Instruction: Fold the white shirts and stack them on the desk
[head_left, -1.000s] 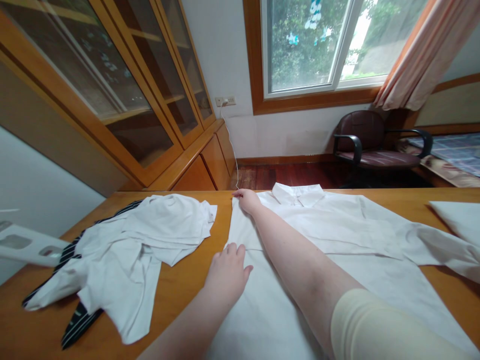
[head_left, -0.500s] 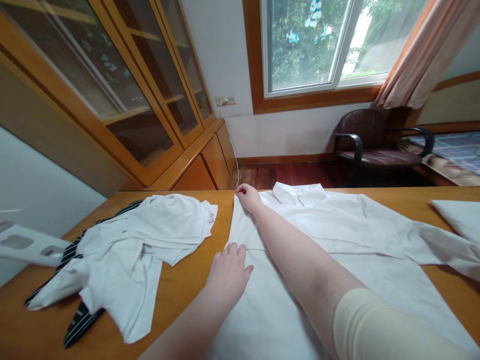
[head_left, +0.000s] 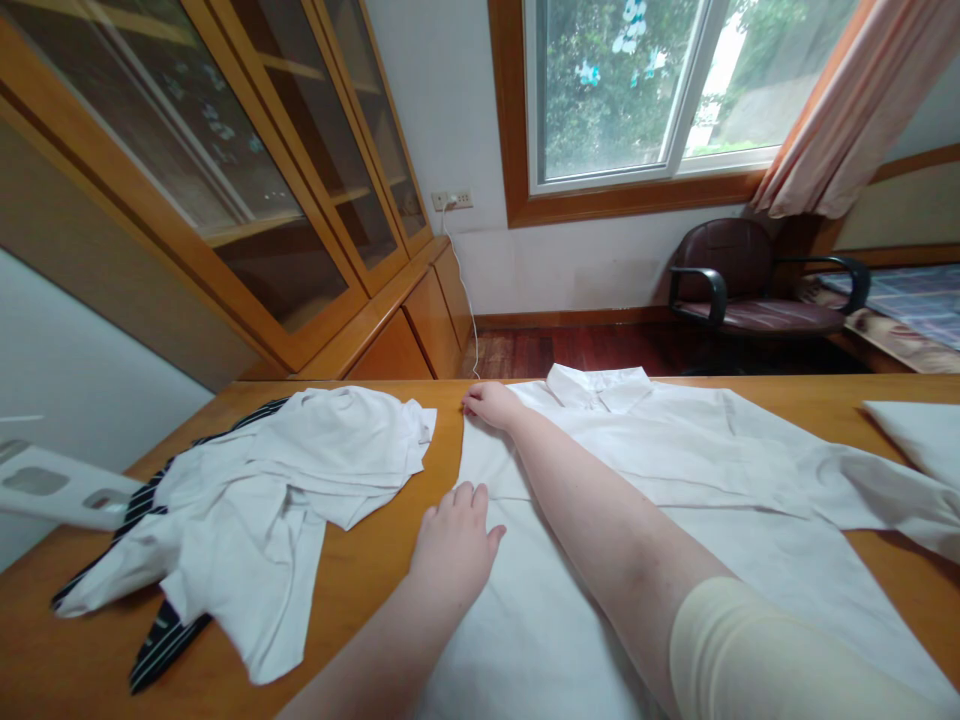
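The white shirt (head_left: 720,450) lies spread in front of me on the wooden table (head_left: 360,590), its collar at the far edge. My left hand (head_left: 454,540) rests on its left side, palm down, fingers together and thumb apart. My right hand (head_left: 491,405) is at the far left corner with fingers curled; I cannot tell whether they grip the fabric. My right forearm crosses the shirt and hides part of its front.

To the left, apart from the shirt, white clothes (head_left: 345,430) lie rumpled over a black striped garment (head_left: 161,645), and a white object with holes (head_left: 64,485) reaches in beside them. At the right, a white cloth (head_left: 919,430) lies close to the shirt's sleeve. Beyond the table are a glass-fronted cabinet (head_left: 315,180), a white cord (head_left: 466,290) hanging from a socket (head_left: 452,200), and a dark red armchair (head_left: 724,265) below the window (head_left: 600,110).
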